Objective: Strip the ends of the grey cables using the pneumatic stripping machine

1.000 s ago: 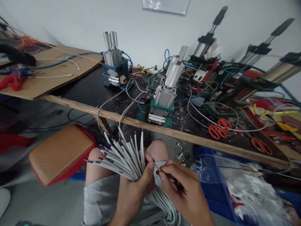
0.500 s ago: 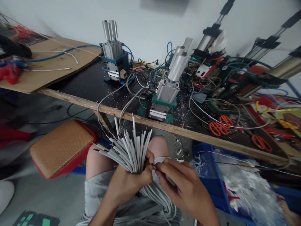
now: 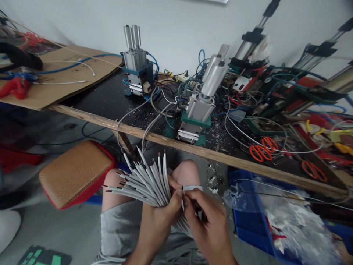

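Cable bundle (image 3: 150,180), lower centre of the frame, nearer than the surface (image 3: 93,103). The left hand (image 3: 160,221) wraps around the bundle; the right hand (image 3: 207,217) pinches a single cable end (image 3: 183,190) beside the left thumb — its finer detail is too small to tell. Likely faults: a slackened left grip could let cables slide lengthwise or drop out; the slender end could slip from the right fingertips, which have little to hold. The bundle's long axis slants from lower right to upper left — the cut ends fan upward and leftward.
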`<state>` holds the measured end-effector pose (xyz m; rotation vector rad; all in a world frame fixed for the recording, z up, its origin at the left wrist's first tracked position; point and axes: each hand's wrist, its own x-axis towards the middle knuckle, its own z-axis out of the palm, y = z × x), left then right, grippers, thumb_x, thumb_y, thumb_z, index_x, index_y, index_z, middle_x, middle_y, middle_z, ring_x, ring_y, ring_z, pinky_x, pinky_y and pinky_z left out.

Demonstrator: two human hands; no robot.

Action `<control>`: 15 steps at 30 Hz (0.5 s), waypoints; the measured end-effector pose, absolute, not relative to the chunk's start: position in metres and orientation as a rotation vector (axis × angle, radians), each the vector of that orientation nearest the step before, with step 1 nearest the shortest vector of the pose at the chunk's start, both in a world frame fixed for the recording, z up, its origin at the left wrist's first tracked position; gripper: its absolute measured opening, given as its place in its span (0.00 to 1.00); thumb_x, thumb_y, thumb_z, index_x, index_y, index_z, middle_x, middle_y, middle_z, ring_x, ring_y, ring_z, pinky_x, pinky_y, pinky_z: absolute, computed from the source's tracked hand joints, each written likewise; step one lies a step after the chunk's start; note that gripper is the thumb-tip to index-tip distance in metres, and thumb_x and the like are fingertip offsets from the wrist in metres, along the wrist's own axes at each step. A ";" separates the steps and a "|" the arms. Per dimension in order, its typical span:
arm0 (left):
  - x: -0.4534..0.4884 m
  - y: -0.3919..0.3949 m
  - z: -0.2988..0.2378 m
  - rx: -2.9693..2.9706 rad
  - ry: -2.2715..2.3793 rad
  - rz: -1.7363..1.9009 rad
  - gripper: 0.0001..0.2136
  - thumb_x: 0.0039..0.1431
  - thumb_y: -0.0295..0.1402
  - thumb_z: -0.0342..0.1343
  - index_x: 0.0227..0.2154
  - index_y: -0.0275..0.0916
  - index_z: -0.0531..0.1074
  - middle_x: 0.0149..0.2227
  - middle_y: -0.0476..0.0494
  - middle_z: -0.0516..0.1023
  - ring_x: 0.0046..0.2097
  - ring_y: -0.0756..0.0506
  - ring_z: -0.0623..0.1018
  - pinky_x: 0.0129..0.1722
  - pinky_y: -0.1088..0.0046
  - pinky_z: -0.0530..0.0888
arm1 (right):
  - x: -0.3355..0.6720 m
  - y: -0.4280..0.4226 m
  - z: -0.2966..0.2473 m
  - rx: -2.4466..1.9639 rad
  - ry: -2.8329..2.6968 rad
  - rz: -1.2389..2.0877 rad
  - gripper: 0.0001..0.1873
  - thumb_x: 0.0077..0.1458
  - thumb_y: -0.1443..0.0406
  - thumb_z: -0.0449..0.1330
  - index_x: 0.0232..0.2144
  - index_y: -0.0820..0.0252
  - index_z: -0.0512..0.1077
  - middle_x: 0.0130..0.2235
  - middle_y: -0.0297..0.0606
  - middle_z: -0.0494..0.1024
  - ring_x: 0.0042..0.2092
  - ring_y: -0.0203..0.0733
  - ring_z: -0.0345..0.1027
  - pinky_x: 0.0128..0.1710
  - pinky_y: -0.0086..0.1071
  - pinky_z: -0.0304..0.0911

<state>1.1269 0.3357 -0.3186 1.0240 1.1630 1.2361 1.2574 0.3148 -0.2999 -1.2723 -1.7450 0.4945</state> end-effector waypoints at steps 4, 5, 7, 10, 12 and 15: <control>1.126 0.336 -0.317 0.969 1.055 1.146 0.10 0.61 0.41 0.62 0.32 0.40 0.72 0.25 0.51 0.69 0.30 0.49 0.70 0.31 0.76 0.66 | 1.267 0.317 -0.299 -1.245 -1.815 0.518 0.09 0.68 0.70 0.53 0.36 0.57 0.71 0.30 0.29 0.74 0.30 0.30 0.70 0.31 0.22 0.61; 1.127 0.335 -0.317 0.974 1.051 1.138 0.11 0.61 0.42 0.62 0.31 0.40 0.72 0.24 0.51 0.68 0.31 0.49 0.71 0.31 0.76 0.66 | 1.267 0.316 -0.301 -1.241 -1.823 0.517 0.09 0.68 0.70 0.53 0.36 0.57 0.71 0.29 0.28 0.73 0.29 0.30 0.70 0.31 0.22 0.61; 1.130 0.333 -0.317 0.977 1.106 1.165 0.13 0.61 0.43 0.62 0.29 0.39 0.71 0.24 0.50 0.70 0.32 0.48 0.72 0.34 0.76 0.68 | 1.263 0.315 -0.306 -1.230 -1.798 0.473 0.08 0.68 0.70 0.54 0.37 0.57 0.71 0.29 0.29 0.73 0.28 0.30 0.69 0.30 0.23 0.60; 1.133 0.330 -0.322 1.003 1.244 1.248 0.13 0.63 0.43 0.61 0.29 0.39 0.73 0.30 0.47 0.75 0.35 0.47 0.75 0.41 0.73 0.71 | 1.256 0.314 -0.313 -1.231 -1.732 0.384 0.08 0.68 0.71 0.54 0.40 0.57 0.72 0.32 0.31 0.77 0.30 0.31 0.71 0.30 0.22 0.62; 1.131 0.330 -0.327 1.068 1.301 1.268 0.12 0.63 0.43 0.60 0.30 0.39 0.75 0.33 0.46 0.76 0.38 0.47 0.75 0.46 0.72 0.71 | 1.256 0.316 -0.315 -1.231 -1.750 0.390 0.09 0.69 0.71 0.53 0.40 0.58 0.72 0.33 0.32 0.78 0.32 0.32 0.73 0.32 0.22 0.64; 1.124 0.330 -0.328 1.057 1.252 1.188 0.13 0.62 0.44 0.61 0.31 0.39 0.76 0.29 0.47 0.74 0.33 0.48 0.74 0.41 0.73 0.72 | 1.263 0.319 -0.313 -1.209 -1.869 0.412 0.09 0.70 0.71 0.52 0.39 0.59 0.72 0.30 0.31 0.75 0.29 0.31 0.71 0.32 0.23 0.65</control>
